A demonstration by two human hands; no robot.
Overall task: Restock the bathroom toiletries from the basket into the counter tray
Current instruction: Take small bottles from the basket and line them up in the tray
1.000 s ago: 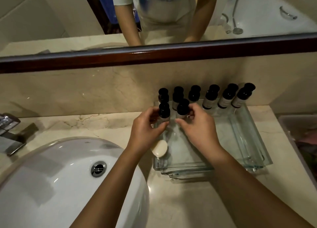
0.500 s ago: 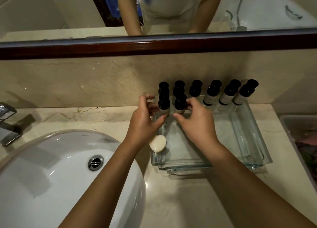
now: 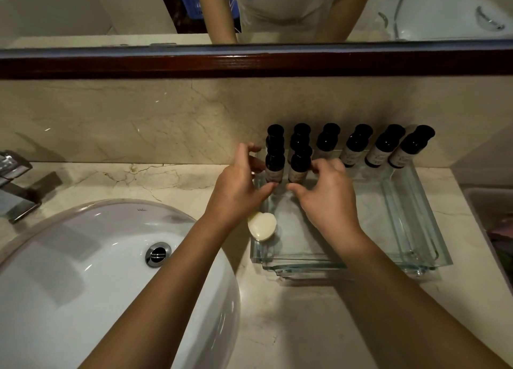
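A clear glass tray (image 3: 422,246) sits on the marble counter against the wall. Several small dark-capped bottles (image 3: 356,144) stand in a row along its far side. Two more stand in front of the row at the left end. My left hand (image 3: 238,185) holds the left front bottle (image 3: 274,166), thumb at its base and fingers round its left side. My right hand (image 3: 330,196) pinches the right front bottle (image 3: 299,166) the same way. Both bottles stand upright on the tray floor. A cream heart-shaped soap (image 3: 262,225) lies at the tray's near left corner, beside my left wrist.
A white basin (image 3: 83,285) with a chrome drain fills the lower left, and a chrome tap (image 3: 14,185) stands at the left edge. The grey basket (image 3: 488,210) shows at the right edge. A dark wooden mirror frame (image 3: 249,63) runs above the backsplash.
Both hands have carried the two front bottles a little toward the back row and stood them on the tray floor. The fingers still sit round the bottles.
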